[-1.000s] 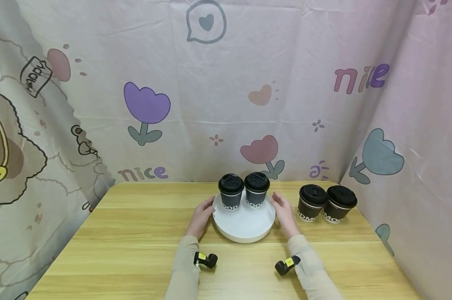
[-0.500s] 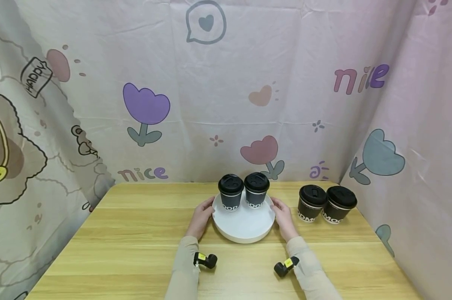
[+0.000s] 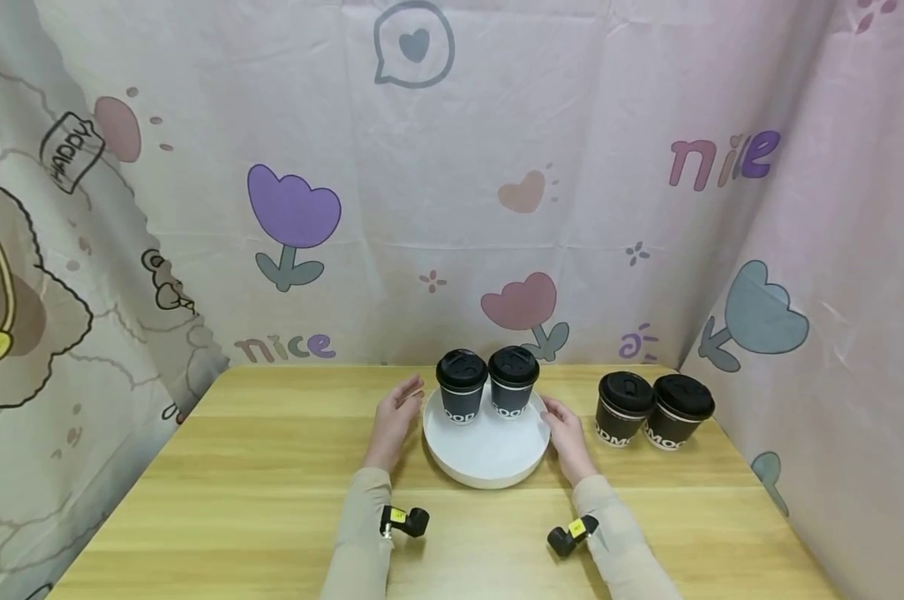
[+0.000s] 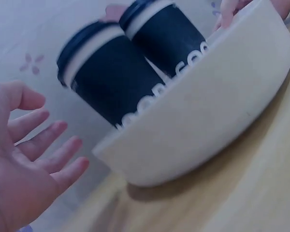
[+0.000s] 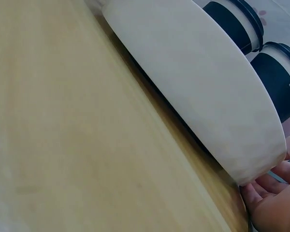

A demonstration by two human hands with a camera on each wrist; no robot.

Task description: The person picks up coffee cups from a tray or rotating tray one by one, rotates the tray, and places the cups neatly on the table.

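Observation:
A thick round white tray rests on the table, with two black paper cups standing on its far half. The left cup and the right cup are upright and side by side, each with a black lid and white lettering. My left hand is beside the tray's left edge, a small gap away; in the left wrist view its fingers are spread and hold nothing. My right hand grips the tray's right edge, thumb at the rim and fingers bent against the lower side.
Two more lidded black cups, one beside the other, stand on the table to the right of my right hand. A printed curtain hangs behind the wooden table and along both sides.
My left hand has let go of the tray's left edge and moved slightly left, its fingers straightening. My right hand closed in on the right rim earlier and stays there. The cups keep their places.

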